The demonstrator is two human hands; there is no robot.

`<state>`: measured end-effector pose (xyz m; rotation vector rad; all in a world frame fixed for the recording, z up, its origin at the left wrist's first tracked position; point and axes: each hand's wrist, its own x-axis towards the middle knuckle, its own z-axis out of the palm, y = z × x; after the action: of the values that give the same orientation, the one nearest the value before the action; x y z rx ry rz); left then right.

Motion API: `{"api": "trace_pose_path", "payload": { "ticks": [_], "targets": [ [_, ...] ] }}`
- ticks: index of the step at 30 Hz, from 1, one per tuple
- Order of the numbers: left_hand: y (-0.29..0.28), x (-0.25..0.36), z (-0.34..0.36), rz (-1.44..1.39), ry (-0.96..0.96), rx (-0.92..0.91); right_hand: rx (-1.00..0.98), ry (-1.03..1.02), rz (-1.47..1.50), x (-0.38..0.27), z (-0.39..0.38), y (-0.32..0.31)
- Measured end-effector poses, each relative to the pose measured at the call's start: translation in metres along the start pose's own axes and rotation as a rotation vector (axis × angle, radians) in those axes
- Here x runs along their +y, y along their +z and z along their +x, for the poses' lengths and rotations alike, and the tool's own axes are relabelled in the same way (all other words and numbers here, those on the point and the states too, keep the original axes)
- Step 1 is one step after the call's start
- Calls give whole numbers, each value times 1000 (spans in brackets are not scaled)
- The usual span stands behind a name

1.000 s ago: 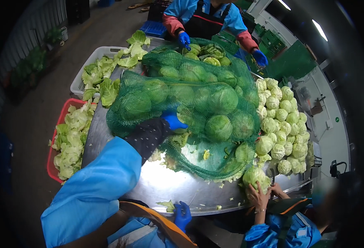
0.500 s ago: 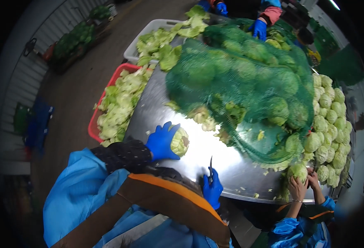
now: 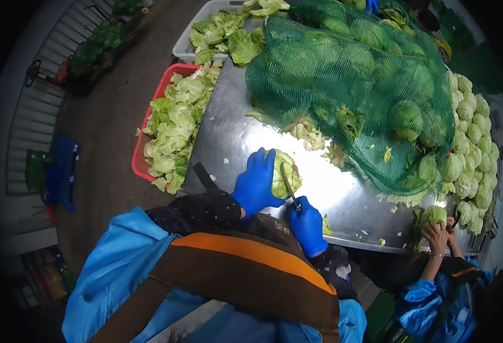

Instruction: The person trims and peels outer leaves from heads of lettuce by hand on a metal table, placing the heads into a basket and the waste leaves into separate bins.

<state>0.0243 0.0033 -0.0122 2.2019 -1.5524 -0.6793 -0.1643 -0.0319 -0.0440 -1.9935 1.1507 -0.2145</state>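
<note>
My left hand (image 3: 256,182), in a blue glove, is wrapped round the left side of a pale green cabbage (image 3: 280,178) on the steel table. A brownish patch shows on the cabbage's right side. In my right hand (image 3: 308,226), also blue-gloved, is a knife (image 3: 288,182), its narrow blade pointing up and away across the cabbage. Whether the blade touches the leaves or is just over them I cannot tell. A small loose leaf (image 3: 326,224) lies just right of my right hand.
A green mesh sack (image 3: 343,86) of cabbages covers much of the steel table (image 3: 228,123). Left stand a red crate (image 3: 142,146) and a white crate (image 3: 185,40) with leaves. Trimmed cabbages (image 3: 474,143) are stacked right; near them a co-worker's hands (image 3: 436,237) hold another cabbage.
My right hand has brought the knife up to the cabbage, its blade now across it. My left hand stays on the cabbage. The whole view has shifted.
</note>
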Motion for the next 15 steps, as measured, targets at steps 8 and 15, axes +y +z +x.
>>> {"api": "trace_pose_path", "payload": {
  "ticks": [8, 15],
  "targets": [
    [7, -9, -1, 51, 52, 7, -160, 110, -111, 5, 8, 2],
    [1, -16, 1, -72, 69, 3, 69, 25, 109, 69, 70, 48]
  ]
}}
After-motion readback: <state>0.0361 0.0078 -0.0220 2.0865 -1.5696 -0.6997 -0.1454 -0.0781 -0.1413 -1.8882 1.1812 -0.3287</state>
